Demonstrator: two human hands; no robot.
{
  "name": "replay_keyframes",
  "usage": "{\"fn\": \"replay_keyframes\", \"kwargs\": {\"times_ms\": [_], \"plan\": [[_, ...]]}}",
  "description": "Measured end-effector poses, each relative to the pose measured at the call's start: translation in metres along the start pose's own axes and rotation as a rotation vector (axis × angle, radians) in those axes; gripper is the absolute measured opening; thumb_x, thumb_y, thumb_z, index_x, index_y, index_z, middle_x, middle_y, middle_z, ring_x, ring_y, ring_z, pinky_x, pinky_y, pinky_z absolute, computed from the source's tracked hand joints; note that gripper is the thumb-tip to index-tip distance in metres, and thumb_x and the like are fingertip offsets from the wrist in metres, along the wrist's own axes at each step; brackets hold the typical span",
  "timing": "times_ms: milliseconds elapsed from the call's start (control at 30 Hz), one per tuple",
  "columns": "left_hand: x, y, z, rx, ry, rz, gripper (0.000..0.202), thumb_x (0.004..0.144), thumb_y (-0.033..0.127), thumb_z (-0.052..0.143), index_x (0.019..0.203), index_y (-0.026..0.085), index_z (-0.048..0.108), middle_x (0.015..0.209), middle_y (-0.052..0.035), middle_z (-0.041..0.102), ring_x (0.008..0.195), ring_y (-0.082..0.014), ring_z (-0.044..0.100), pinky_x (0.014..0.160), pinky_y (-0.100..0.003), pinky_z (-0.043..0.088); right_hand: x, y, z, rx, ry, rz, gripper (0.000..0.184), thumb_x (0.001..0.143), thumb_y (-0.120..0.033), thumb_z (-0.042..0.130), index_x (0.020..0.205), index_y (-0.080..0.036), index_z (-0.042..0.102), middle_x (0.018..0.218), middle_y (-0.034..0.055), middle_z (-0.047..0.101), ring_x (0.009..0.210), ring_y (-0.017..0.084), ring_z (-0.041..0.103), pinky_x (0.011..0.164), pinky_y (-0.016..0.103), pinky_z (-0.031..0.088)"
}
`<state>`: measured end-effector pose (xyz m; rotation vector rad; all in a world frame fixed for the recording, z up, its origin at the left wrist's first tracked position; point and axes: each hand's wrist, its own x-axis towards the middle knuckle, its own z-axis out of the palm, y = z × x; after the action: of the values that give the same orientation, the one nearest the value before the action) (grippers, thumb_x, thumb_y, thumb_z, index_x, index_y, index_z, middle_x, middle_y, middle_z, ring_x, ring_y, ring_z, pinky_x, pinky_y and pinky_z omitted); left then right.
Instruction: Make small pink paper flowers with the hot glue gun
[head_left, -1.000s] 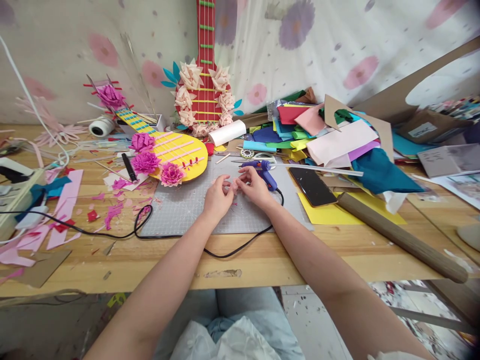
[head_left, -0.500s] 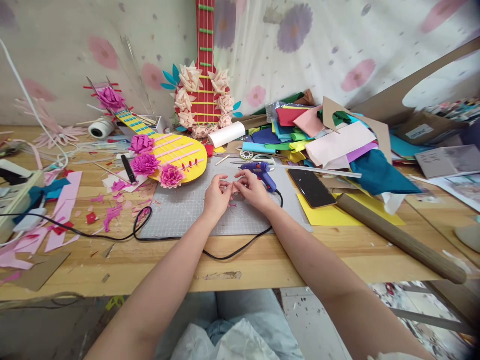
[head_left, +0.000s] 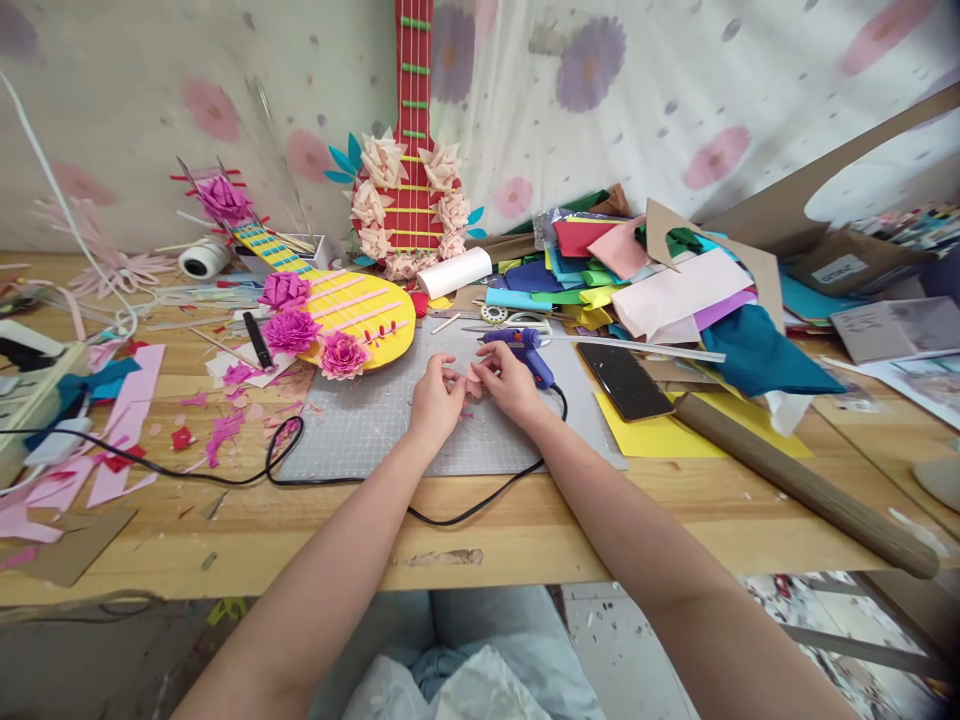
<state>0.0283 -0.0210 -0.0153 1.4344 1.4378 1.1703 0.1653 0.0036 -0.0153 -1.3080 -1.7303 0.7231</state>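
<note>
My left hand and my right hand meet above the grey cutting mat, fingertips almost touching. Between them shows what looks like a small pale pink paper piece, partly hidden by the fingers. Both hands are closed in a pinch around it. Just behind my right hand lies a purple glue gun with a long translucent glue stick at its rear. To the left, a yellow paper guitar with magenta paper flowers overlaps the mat.
A red guitar with pale paper flowers leans at the back. Coloured paper sheets are heaped right of it. A phone and a brown tube lie at the right. The black cord loops under my forearms; pink scraps litter the left.
The view has shifted very slightly. Both hands stay over the mat, and more of the pale pink piece shows between the fingertips.
</note>
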Motion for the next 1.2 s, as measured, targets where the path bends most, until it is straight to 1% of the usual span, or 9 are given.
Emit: {"fn": "replay_keyframes", "kwargs": {"times_ms": [100,200,333,500,633,700,867,1033,1200], "plan": [[0.0,-0.002,-0.002,0.089,0.032,0.057,0.034,0.075,0.014,0.059,0.107,0.022,0.049,0.079,0.0016,0.063,0.051,-0.0076,0.055,0.047,-0.018,0.043,-0.001,-0.002,-0.001,-0.166,0.003,-0.022,0.015,0.083,-0.028,0.054,0.097,-0.023,0.053,0.074,0.0011,0.069,0.068,0.019,0.063,0.064,0.031,0.044],[-0.001,-0.001,-0.005,0.191,0.061,0.091,0.039,0.073,0.011,0.059,0.11,0.021,0.05,0.089,-0.0012,0.065,0.055,-0.0082,0.055,0.057,-0.023,0.046,-0.001,-0.005,-0.001,-0.322,-0.007,-0.054,0.018,0.085,-0.026,0.052,0.102,-0.023,0.056,0.083,0.0041,0.072,0.073,0.022,0.065,0.066,0.033,0.044],[-0.004,0.002,-0.007,0.255,0.05,0.131,0.04,0.076,0.009,0.055,0.114,0.02,0.052,0.096,-0.0055,0.068,0.068,-0.013,0.061,0.069,-0.028,0.048,-0.001,-0.007,-0.001,-0.402,-0.003,-0.089,0.021,0.087,-0.029,0.052,0.106,-0.023,0.058,0.086,0.0065,0.073,0.078,0.024,0.067,0.067,0.035,0.045],[-0.008,0.005,-0.01,0.339,0.055,0.192,0.038,0.078,0.01,0.054,0.114,0.021,0.055,0.102,-0.0061,0.068,0.082,-0.0172,0.065,0.078,-0.03,0.048,-0.001,-0.007,-0.004,-0.32,0.049,-0.083,0.017,0.084,-0.025,0.055,0.1,-0.023,0.058,0.089,0.0061,0.073,0.082,0.024,0.067,0.069,0.036,0.047],[-0.009,0.01,-0.015,0.379,0.143,0.187,0.032,0.081,0.019,0.056,0.112,0.023,0.057,0.091,-0.0039,0.069,0.081,-0.0185,0.065,0.077,-0.03,0.048,-0.002,-0.005,-0.005,-0.094,0.047,-0.052,0.015,0.082,-0.025,0.055,0.097,-0.023,0.055,0.087,0.0043,0.071,0.079,0.02,0.067,0.068,0.033,0.049],[-0.009,0.012,-0.017,0.385,0.148,0.152,0.029,0.083,0.021,0.055,0.111,0.022,0.059,0.087,-0.0045,0.069,0.08,-0.0196,0.065,0.076,-0.031,0.048,-0.002,-0.005,-0.004,0.008,0.019,-0.026,0.015,0.082,-0.027,0.053,0.097,-0.022,0.053,0.084,0.004,0.069,0.077,0.018,0.066,0.065,0.031,0.049],[-0.007,0.008,-0.018,0.157,0.059,0.122,0.031,0.086,0.017,0.047,0.116,0.019,0.055,0.089,-0.0061,0.071,0.078,-0.0168,0.066,0.076,-0.03,0.05,-0.003,-0.006,0.001,0.208,-0.019,-0.007,0.018,0.083,-0.031,0.048,0.099,-0.022,0.045,0.081,0.0005,0.06,0.065,0.013,0.062,0.059,0.028,0.048],[-0.002,0.003,-0.017,-0.07,0.121,0.115,0.033,0.081,0.016,0.053,0.113,0.019,0.052,0.109,-0.0075,0.066,0.072,-0.0102,0.064,0.07,-0.025,0.053,-0.005,-0.006,0.006,0.305,-0.111,-0.009,0.02,0.083,-0.034,0.05,0.099,-0.025,0.042,0.077,-0.0025,0.057,0.061,0.012,0.06,0.055,0.027,0.049],[-0.003,0.007,-0.019,-0.188,0.007,0.064,0.034,0.075,0.019,0.064,0.108,0.017,0.059,0.099,-0.0083,0.07,0.082,-0.0145,0.067,0.074,-0.028,0.055,-0.009,-0.011,0.007,0.278,-0.208,-0.029,0.019,0.083,-0.031,0.049,0.1,-0.027,0.041,0.076,-0.0031,0.059,0.056,0.012,0.058,0.05,0.025,0.047]]}}
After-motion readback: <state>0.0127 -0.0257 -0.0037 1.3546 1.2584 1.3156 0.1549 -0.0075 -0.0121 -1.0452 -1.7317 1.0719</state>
